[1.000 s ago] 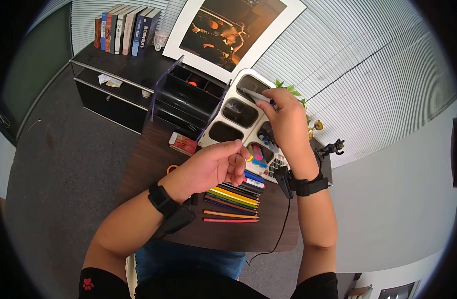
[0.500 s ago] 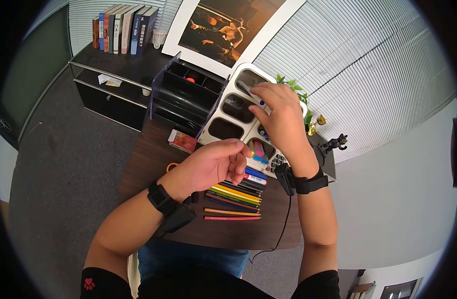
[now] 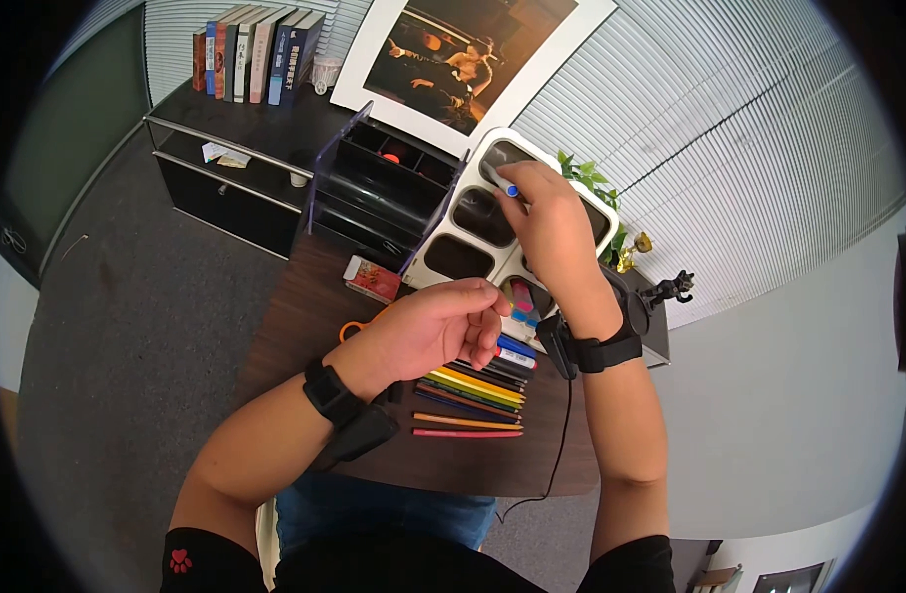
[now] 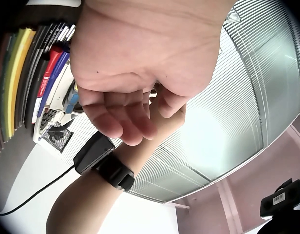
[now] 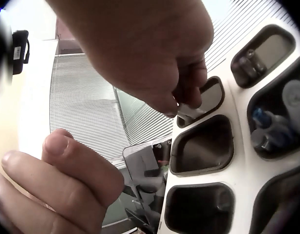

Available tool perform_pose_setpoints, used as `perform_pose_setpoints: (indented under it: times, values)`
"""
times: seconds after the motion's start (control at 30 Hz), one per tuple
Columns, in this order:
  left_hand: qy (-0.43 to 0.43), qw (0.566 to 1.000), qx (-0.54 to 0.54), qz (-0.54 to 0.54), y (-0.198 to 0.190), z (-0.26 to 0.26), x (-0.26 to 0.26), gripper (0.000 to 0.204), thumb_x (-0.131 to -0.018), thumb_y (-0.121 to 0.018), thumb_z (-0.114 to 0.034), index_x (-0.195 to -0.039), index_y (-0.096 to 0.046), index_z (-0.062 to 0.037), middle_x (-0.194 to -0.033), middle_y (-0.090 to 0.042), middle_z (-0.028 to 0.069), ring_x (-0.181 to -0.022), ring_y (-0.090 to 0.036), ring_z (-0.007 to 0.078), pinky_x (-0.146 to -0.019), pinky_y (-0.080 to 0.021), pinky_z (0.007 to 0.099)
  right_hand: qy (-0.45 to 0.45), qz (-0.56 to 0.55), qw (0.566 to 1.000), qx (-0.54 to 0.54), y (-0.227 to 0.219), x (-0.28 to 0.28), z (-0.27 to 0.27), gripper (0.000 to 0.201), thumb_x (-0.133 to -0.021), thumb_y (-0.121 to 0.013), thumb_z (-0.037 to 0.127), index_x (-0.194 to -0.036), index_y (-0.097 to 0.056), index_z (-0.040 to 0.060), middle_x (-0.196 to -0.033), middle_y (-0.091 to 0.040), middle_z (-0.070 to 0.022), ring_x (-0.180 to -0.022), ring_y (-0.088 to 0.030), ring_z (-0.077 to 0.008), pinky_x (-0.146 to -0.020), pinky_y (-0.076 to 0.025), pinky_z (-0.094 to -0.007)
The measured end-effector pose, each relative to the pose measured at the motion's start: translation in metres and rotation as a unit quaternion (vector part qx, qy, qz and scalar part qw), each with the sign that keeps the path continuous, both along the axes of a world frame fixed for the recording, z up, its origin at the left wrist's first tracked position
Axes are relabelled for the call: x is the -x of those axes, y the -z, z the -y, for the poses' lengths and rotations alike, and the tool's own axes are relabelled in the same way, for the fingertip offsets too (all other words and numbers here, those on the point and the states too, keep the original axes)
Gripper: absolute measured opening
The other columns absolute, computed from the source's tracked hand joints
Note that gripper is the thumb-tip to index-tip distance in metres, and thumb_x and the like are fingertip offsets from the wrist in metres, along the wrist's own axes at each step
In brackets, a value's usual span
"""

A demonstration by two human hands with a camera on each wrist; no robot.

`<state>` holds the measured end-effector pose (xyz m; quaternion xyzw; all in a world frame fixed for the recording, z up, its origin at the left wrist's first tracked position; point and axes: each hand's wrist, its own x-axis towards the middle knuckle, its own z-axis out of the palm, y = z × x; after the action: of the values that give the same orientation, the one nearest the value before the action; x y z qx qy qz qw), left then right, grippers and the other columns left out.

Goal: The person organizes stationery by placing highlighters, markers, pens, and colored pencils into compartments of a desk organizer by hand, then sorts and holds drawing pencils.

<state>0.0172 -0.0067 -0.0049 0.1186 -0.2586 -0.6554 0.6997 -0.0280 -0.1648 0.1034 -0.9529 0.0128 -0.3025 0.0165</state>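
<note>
In the head view my right hand [image 3: 560, 232] pinches a pale marker with a blue end [image 3: 502, 182] over the upper left compartment of the white organizer [image 3: 504, 134]. The right wrist view shows that hand [image 5: 145, 53] with its fingertips at a compartment of the organizer [image 5: 241, 146]; they hide much of the marker. My left hand [image 3: 438, 326] hangs palm up, holding nothing, above the near edge of the organizer and the pencils [image 3: 468, 433]. Its fingers are loosely curled in the left wrist view [image 4: 145, 58].
Beside the organizer stand a black desk rack [image 3: 379, 193] and a small red-and-white box [image 3: 372, 280]. Orange scissor handles [image 3: 349, 330] lie left of my left hand. Markers [image 3: 517, 358] lie above the pencils. A plant [image 3: 586, 176] and dark figurine [image 3: 670, 288] stand at the right.
My right hand has drawn in slightly, and the marker has swung from a long slant to a steeper pose, its blue end now above the upper left compartment. My left hand keeps its pose.
</note>
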Motion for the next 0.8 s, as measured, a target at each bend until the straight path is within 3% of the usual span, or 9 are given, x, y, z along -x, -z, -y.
perform_pose_setpoints:
  times: [0.23, 0.37, 0.67, 0.8]
  values:
    - [0.006, 1.0, 0.001, 0.004, -0.002, -0.001, 0.001, 0.026, -0.104, -0.042, -0.024, -0.104, -0.059, -0.0038, -0.072, -0.058, 0.0058, -0.068, -0.06, 0.0205, -0.066, -0.049, 0.032, 0.001, 0.031, 0.996, 0.079, 0.002, -0.005, -0.004, 0.022, -0.081, -0.073, 0.008, -0.101, -0.067, 0.0037, -0.101, -0.069, -0.0114, -0.091, -0.064, -0.0327, -0.081, -0.05, -0.04]
    - [0.007, 1.0, 0.002, 0.009, -0.003, -0.002, 0.001, 0.026, -0.105, -0.042, -0.024, -0.104, -0.059, -0.0039, -0.073, -0.058, 0.0057, -0.067, -0.059, 0.0197, -0.066, -0.048, 0.0317, -0.002, 0.022, 0.998, 0.058, 0.007, -0.004, -0.006, 0.024, -0.078, -0.071, 0.006, -0.102, -0.066, 0.0038, -0.094, -0.066, -0.0104, -0.091, -0.061, -0.0312, -0.083, -0.047, -0.0407]
    - [0.012, 1.0, -0.002, 0.016, -0.003, -0.002, 0.003, 0.024, -0.103, -0.045, -0.024, -0.104, -0.059, -0.0039, -0.073, -0.056, 0.0057, -0.068, -0.057, 0.0186, -0.066, -0.047, 0.031, -0.018, 0.037, 0.996, 0.075, 0.009, -0.001, 0.001, 0.025, -0.083, -0.066, -0.002, -0.107, -0.064, 0.0025, -0.103, -0.067, -0.0142, -0.095, -0.064, -0.0335, -0.082, -0.051, -0.0393]
    - [0.011, 1.0, -0.004, 0.014, -0.002, -0.002, 0.002, 0.023, -0.102, -0.046, -0.023, -0.105, -0.059, -0.0038, -0.074, -0.056, 0.0059, -0.068, -0.057, 0.0191, -0.067, -0.048, 0.0312, -0.03, 0.077, 0.997, 0.011, 0.01, -0.001, -0.004, 0.024, -0.084, -0.063, -0.003, -0.108, -0.064, 0.0026, -0.102, -0.067, -0.0152, -0.094, -0.064, -0.0347, -0.081, -0.052, -0.0399]
